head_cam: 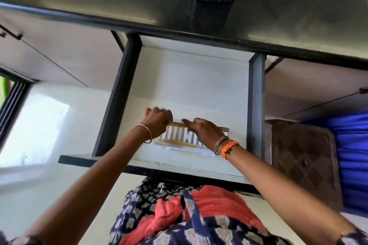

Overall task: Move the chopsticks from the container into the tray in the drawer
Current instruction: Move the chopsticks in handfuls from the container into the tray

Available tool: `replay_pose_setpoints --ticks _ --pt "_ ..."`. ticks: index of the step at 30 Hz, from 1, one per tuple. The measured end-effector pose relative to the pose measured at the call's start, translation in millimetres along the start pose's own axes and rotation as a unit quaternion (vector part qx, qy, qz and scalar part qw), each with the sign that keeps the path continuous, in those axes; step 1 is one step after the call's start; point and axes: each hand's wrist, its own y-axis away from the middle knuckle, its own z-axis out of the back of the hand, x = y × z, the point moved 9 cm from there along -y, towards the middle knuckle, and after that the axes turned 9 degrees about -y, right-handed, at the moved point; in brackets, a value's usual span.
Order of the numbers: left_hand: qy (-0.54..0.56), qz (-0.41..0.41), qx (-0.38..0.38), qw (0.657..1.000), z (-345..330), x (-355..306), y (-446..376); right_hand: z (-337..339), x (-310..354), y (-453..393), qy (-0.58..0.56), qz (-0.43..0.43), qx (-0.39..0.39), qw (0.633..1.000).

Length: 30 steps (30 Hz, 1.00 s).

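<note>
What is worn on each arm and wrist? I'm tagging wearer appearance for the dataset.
Both forearms are bare. The left hand has a thin gold-coloured bangle at its wrist. The right hand has a dark multicoloured bangle and an orange braided thread band. Patterned navy sleeve edges show near the picture's bottom corners.

Tray (180, 148) partly under both hands, chopsticks (179, 124) blurred, count unclear.
</note>
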Motion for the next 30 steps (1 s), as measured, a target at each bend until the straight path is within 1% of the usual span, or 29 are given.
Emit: replay_pose_setpoints --ticks 1,2,3,4,5,7,9,10,13,17,19,20,23,26,30 --pt "-0.001 0.031 -0.058 0.998 6 12 2 -6 -5 1 -0.002 -0.008 0.005 1.000" --pt "0.023 0.065 -0.097 0.993 9 25 5 -13 -11 2 -0.011 -0.014 0.010 1.000" --pt "0.062 0.099 -0.112 0.987 8 37 8 -20 -17 4 -0.024 -0.022 0.020 0.999" --pt "0.101 0.129 -0.100 0.982 3 48 10 -27 -21 6 -0.034 -0.028 0.034 0.998" --pt "0.136 0.151 -0.068 0.977 -7 56 10 -35 -24 6 -0.040 -0.034 0.049 0.997" --pt "0.182 0.176 0.018 0.967 -33 63 13 -47 -28 3 -0.046 -0.048 0.068 0.995" --pt "0.188 0.190 0.080 0.960 -53 64 16 -54 -30 -5 -0.048 -0.063 0.072 0.994" --pt "0.188 0.197 0.091 0.958 -59 65 17 -56 -30 -8 -0.048 -0.068 0.074 0.994" --pt "0.217 0.217 0.098 0.947 -73 70 17 -62 -29 -13 -0.045 -0.073 0.076 0.993" --pt "0.304 0.254 0.112 0.911 -88 74 14 -67 -26 -10 -0.020 -0.058 0.076 0.995" --pt "0.337 0.266 0.099 0.898 -93 75 15 -67 -26 -9 -0.001 -0.056 0.075 0.996" --pt "0.347 0.267 0.087 0.895 -95 76 16 -65 -25 -10 0.013 -0.050 0.073 0.996" --pt "0.337 0.263 0.059 0.902 -97 78 16 -61 -18 -11 0.055 -0.023 0.069 0.996" --pt "0.364 0.271 0.061 0.889 -100 77 15 -60 -12 -11 0.074 -0.014 0.069 0.995" --pt "0.368 0.266 0.072 0.888 -100 77 14 -65 -14 -13 0.066 -0.019 0.082 0.994"
